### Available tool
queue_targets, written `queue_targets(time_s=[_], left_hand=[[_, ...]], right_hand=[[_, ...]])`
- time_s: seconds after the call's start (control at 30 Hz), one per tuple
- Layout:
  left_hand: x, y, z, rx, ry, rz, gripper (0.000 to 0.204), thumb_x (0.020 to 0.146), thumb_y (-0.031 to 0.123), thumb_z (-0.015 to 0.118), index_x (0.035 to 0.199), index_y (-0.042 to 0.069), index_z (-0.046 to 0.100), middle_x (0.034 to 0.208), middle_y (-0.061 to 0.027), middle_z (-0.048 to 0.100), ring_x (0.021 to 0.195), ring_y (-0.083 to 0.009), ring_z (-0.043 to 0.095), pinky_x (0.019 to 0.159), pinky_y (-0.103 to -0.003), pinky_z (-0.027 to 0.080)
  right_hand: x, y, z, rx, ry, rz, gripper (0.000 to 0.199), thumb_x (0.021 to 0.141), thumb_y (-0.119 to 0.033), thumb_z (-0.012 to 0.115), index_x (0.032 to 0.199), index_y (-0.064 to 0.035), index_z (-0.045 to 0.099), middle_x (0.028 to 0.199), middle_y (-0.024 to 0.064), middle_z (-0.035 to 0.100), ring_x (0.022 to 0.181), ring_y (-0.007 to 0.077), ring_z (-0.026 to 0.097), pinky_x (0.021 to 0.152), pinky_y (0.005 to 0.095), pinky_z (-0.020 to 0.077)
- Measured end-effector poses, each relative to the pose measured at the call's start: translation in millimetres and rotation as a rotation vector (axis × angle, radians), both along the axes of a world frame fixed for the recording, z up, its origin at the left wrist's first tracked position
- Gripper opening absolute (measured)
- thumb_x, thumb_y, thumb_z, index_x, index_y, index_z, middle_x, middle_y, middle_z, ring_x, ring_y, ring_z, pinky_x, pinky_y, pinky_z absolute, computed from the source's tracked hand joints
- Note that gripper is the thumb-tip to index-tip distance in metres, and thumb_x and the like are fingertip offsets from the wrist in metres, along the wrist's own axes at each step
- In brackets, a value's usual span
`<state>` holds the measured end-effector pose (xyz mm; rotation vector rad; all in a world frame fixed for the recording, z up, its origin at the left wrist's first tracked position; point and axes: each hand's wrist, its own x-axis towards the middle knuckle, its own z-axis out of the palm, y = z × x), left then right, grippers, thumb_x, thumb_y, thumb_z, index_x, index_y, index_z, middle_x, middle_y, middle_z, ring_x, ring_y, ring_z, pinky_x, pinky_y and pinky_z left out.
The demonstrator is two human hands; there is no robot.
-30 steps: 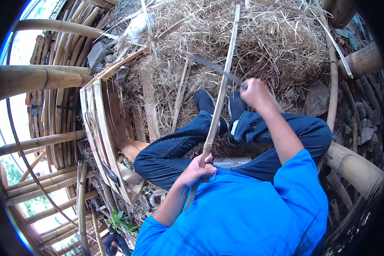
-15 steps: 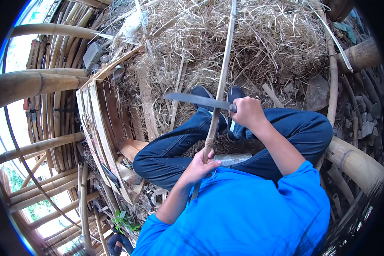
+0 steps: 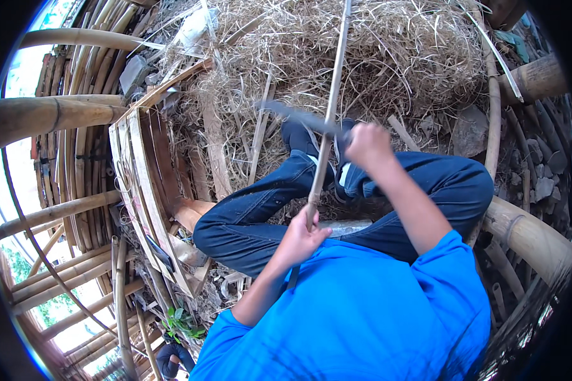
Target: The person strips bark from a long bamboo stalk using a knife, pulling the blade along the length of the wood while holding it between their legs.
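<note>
A long, thin bamboo strip (image 3: 334, 95) runs from my lap up past the far edge of the view. My left hand (image 3: 304, 236) is closed around its lower part, near my waist. In my right hand (image 3: 366, 147) is the handle of a long-bladed knife (image 3: 302, 118), closed in the fist. The blade is motion-blurred, points left and lies across the strip above my shoes. Whether its edge touches the strip I cannot tell. The strip's near end is mostly hidden by my left hand and the blue shirt.
A heap of pale shavings (image 3: 388, 57) spreads beyond my feet. At my left stands a slatted wooden crate (image 3: 147, 171), with bamboo poles (image 3: 51, 120) behind it. A thick bamboo pole (image 3: 527, 238) and grey stones (image 3: 543, 184) are at my right. Another person's leg (image 3: 175, 359) shows lower left.
My right hand and the knife have moved away from me along the strip, and the blade is tilted more. My left hand keeps its hold, a little nearer along the view.
</note>
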<state>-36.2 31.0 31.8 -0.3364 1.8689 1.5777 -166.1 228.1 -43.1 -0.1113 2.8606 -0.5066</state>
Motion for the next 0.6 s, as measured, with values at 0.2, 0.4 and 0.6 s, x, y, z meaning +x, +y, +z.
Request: queue_targets(time_s=[0.2, 0.4, 0.6], left_hand=[[3, -8, 0, 0.018, 0.013, -0.031, 0.034, 0.081, 0.003, 0.070, 0.091, 0.009, 0.039, 0.070, 0.0067, 0.037, 0.059, -0.0005, 0.037, 0.050, -0.019, 0.031], [-2, -4, 9, 0.049, 0.008, -0.026, 0.033, 0.081, 0.000, 0.069, 0.092, 0.008, 0.038, 0.069, 0.0071, 0.036, 0.059, 0.0001, 0.036, 0.050, -0.018, 0.031], [-2, -6, 2, 0.024, 0.015, -0.022, 0.034, 0.081, -0.002, 0.068, 0.093, 0.007, 0.038, 0.068, 0.0080, 0.035, 0.057, 0.0004, 0.036, 0.049, -0.018, 0.031]], right_hand=[[-31, 2, -9, 0.046, -0.055, 0.028, 0.018, 0.071, -0.021, 0.066, 0.079, -0.0041, 0.069, 0.082, 0.0186, 0.068, 0.079, 0.0349, 0.069, 0.072, 0.0431, 0.0556], [-40, 5, -16, 0.008, 0.000, 0.002, 0.018, 0.071, -0.020, 0.066, 0.078, -0.0038, 0.069, 0.081, 0.0195, 0.068, 0.079, 0.0345, 0.069, 0.071, 0.0432, 0.0557], [-43, 4, -19, -0.001, 0.032, 0.021, 0.016, 0.071, -0.017, 0.063, 0.077, -0.0039, 0.069, 0.078, 0.0199, 0.068, 0.077, 0.0356, 0.069, 0.070, 0.0435, 0.0559]])
